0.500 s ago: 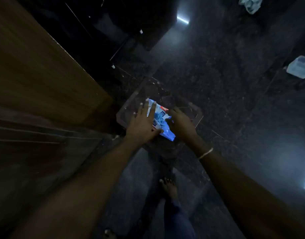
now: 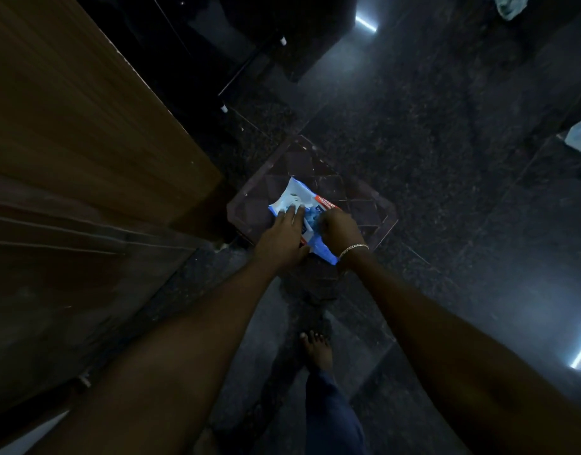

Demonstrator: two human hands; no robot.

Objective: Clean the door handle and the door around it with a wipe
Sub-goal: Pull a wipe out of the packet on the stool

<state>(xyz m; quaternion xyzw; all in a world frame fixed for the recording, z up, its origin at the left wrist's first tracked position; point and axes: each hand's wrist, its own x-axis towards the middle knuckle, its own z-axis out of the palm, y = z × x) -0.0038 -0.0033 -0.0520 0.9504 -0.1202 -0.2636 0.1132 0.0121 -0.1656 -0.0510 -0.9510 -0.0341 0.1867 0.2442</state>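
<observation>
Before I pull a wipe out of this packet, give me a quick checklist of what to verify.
1. Wipes packet lies on the small dark stool: ok.
2. Left hand presses the packet down with straight fingers: ok.
3. Packet's white flap looks peeled back: ok.
4. Right hand has a wipe pinched: cannot tell; its curled fingers hide the opening.
5. Wooden door stands at the left: ok.
6. Door handle located: cannot tell; it is out of view.
</observation>
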